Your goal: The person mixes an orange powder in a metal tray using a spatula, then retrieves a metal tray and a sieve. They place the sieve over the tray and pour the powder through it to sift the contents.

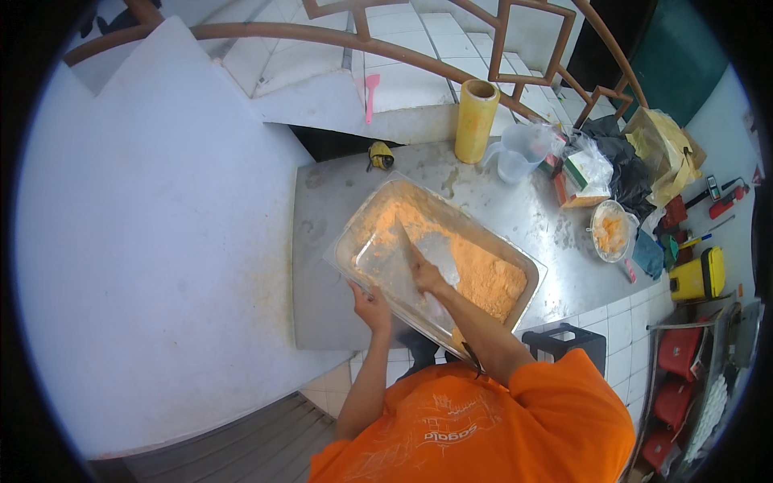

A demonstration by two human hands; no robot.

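A deep rectangular metal tray [531, 294] stands on a metal table, with orange powder [483, 275] heaped toward its right end and dusted along its far side. My left hand [373, 308] grips the tray's near left rim, fingers at the outer edge. Inside the tray, my right hand [427, 279] is closed on a flat, pale scraper [404, 238], whose far tip reaches the powder at the far left. A bare patch of tray bottom shows to the right of that hand. The grip is partly hidden by the fingers.
On the metal table [320, 241] stand a yellow film roll [476, 124], clear plastic jugs [516, 154], boxes [583, 178] and a strainer with orange bits [610, 232]. A yellow tape measure [380, 155] lies behind the tray. A pink spatula [371, 99] rests on the ledge. A white wall [169, 241] rises at left.
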